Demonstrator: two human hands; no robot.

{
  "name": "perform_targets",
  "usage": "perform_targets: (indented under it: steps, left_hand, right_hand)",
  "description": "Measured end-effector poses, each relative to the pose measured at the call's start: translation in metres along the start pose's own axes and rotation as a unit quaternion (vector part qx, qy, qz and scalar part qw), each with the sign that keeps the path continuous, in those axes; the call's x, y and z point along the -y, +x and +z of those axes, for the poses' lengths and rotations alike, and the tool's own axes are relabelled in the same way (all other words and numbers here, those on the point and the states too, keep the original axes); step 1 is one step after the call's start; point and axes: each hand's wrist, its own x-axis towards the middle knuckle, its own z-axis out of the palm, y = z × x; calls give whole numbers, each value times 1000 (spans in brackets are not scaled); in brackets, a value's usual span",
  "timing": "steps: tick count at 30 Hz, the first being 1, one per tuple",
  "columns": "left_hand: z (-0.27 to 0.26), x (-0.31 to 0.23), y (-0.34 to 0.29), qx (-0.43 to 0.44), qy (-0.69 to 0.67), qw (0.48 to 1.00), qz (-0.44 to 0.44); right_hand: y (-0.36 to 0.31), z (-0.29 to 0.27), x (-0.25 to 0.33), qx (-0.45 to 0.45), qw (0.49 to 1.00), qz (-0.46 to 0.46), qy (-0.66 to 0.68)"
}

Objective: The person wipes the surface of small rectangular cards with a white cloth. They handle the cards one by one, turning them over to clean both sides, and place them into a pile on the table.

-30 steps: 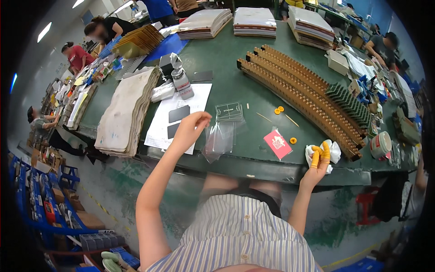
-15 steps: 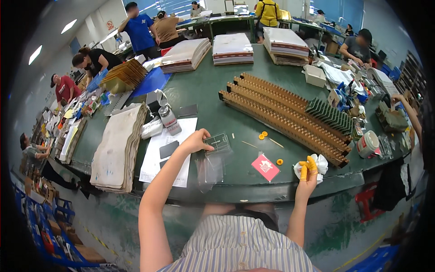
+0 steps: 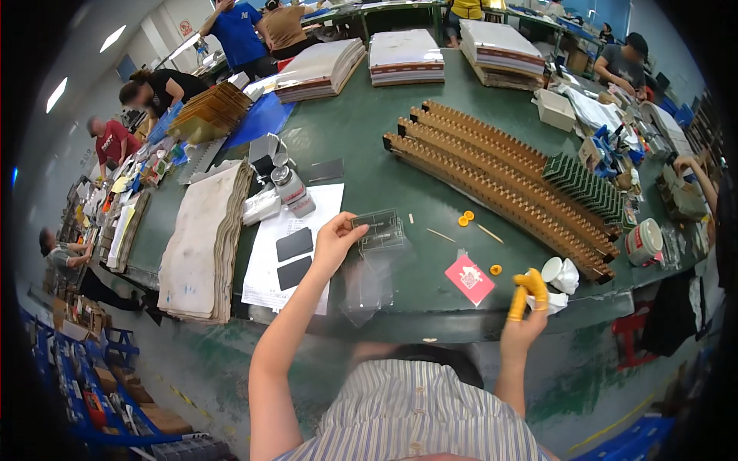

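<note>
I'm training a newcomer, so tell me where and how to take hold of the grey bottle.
Take the grey bottle by its body, below the narrower neck, probably best from the right: it stands upright, and a white packet crowds its left.

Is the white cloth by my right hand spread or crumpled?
Crumpled: the white cloth lies bunched and wrinkled near your right hand.

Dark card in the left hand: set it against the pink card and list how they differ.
The dark card carries thin pale lines; the pink card, a bolder white design. The left hand holds the dark card by its edge; the pink card lies on the table, untouched. Both are flat and roughly rectangular.
</note>
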Motion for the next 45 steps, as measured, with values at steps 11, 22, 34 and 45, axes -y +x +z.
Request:
perform_targets:
  steps: [11, 22, 34, 45]
  left_hand:
    - [15, -50, -45, -115, -185, 976, -5]
    - [47, -21, -150, -305, -291, 907, -8]
    - [61, -50, -148, 2, -309, 933, -185]
    - [68, -34, -137, 103, -426, 866, -239]
  right_hand:
    - [-22, 126, 56, 386, 883, -210, -164]
    - [-43, 113, 63, 416, 885, -168, -124]
    - [-26, 82, 59, 368, 854, 252, 267]
    - [-19, 76, 35, 346, 855, 239, 305]
